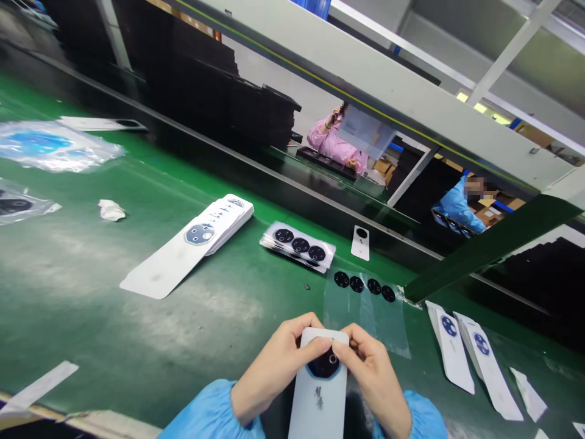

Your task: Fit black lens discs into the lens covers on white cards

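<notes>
A light grey phone back cover with a round black camera ring near its top is held upright between both hands at the bottom centre. My left hand wraps the cover's left edge, its thumb pressing beside the ring. My right hand grips the right edge, fingers curled over the top and thumb at the ring. Just beyond lies a clear film strip carrying several round black lens pieces.
On the green bench lie a stack of white backing strips, a packet of black lens discs, a small white cover, peeled strips at right and plastic bags at left. Two other workers sit beyond the line.
</notes>
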Action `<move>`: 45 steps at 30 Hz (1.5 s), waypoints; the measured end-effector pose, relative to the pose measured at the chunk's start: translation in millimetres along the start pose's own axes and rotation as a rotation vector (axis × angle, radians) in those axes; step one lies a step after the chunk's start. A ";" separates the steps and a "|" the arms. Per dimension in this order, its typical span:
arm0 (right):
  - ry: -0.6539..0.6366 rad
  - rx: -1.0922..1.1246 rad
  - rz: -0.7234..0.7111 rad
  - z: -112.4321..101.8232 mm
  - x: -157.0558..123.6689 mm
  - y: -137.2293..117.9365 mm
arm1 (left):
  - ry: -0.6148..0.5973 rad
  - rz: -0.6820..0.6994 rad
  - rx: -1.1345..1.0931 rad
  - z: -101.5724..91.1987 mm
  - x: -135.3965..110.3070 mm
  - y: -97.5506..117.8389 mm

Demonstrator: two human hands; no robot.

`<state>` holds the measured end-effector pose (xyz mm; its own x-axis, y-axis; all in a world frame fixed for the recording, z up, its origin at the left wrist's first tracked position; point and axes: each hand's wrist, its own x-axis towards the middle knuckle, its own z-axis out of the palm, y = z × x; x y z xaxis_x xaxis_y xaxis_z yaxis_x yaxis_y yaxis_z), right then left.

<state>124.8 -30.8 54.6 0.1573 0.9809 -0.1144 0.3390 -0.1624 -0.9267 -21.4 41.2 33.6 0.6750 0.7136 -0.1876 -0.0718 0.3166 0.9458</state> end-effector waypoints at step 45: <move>-0.041 0.350 0.110 -6.9 -24.6 19.2 | 0.121 0.004 -0.137 -4.7 21.2 -2.4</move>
<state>133.8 -58.7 42.1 0.1356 0.9642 -0.2281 -0.0169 -0.2279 -0.9735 -10.3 58.5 26.1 0.5820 0.7822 -0.2223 -0.1795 0.3902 0.9031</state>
